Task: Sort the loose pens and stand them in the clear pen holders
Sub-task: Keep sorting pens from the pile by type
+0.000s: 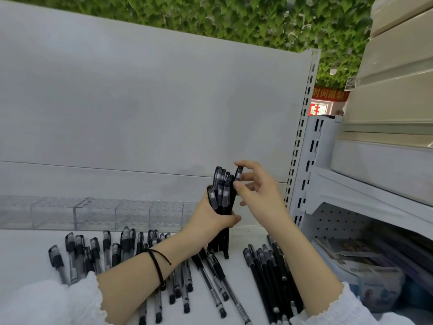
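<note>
I am holding my left hand (214, 219) raised mid-frame, fingers wrapping tight around an upright bundle (221, 195) of black pens. My right hand (255, 187) is reaching in beside it, half open, thumb and forefinger pinching one pen's cap (239, 175). Loose pens (112, 252) are lying on the shelf (30, 240) before the clear holders (105, 213).
</note>
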Action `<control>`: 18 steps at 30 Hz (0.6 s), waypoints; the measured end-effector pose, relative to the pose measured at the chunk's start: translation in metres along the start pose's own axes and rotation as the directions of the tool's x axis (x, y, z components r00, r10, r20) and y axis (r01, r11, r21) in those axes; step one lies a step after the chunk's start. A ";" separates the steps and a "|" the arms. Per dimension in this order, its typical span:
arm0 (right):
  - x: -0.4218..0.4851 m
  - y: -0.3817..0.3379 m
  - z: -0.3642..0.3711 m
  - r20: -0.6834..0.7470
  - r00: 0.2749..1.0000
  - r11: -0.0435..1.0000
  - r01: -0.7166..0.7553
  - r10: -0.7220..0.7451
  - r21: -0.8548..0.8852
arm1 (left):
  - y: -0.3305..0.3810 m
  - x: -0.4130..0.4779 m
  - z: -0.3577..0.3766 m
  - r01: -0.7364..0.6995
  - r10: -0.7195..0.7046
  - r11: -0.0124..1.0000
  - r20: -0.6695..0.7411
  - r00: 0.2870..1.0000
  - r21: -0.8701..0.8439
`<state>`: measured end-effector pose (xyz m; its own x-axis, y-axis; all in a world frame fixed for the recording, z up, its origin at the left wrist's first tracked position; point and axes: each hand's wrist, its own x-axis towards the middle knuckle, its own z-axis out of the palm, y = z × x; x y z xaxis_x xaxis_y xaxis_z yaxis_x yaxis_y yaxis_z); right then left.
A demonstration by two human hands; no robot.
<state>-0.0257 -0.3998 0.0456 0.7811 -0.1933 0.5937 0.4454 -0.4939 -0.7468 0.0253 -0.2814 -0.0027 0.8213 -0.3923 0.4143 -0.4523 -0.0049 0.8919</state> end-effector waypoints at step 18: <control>-0.009 0.000 0.014 0.050 0.997 0.996 0.069 -0.066 -0.054 | -0.006 0.000 0.008 -0.117 0.097 0.982 -0.138 0.986 -0.149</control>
<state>-0.0269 -0.3863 0.0364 0.7709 -0.1177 0.6260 0.4739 -0.5508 -0.6871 0.0257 -0.2889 -0.0096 0.8137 -0.2601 0.5198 -0.4888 0.1778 0.8541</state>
